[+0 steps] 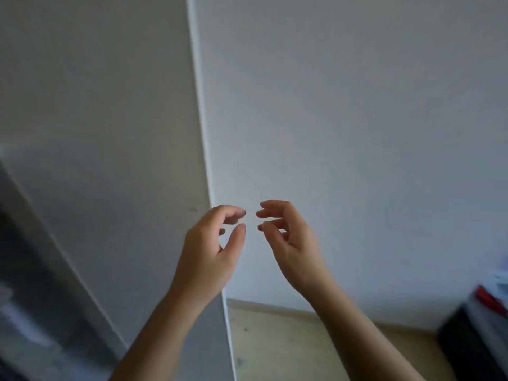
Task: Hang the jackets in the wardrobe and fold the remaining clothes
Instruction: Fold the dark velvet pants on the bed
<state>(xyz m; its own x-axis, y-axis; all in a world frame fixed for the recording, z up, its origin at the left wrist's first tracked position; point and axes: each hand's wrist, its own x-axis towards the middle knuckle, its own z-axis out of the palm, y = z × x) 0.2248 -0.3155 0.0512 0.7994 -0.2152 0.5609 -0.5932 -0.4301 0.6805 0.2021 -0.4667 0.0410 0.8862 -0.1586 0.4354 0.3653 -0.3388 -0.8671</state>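
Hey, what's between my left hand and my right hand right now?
Nothing: in the head view the gap between the left hand and right hand is bare, with only the white wall behind it. Neither holds anything.

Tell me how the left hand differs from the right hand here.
The left hand is raised before the white panel edge; the right hand is raised before the plain wall. The left hand's fingers point rightward, the right hand's leftward. Both hold nothing, with fingers loosely curled and fingertips near each other but apart.
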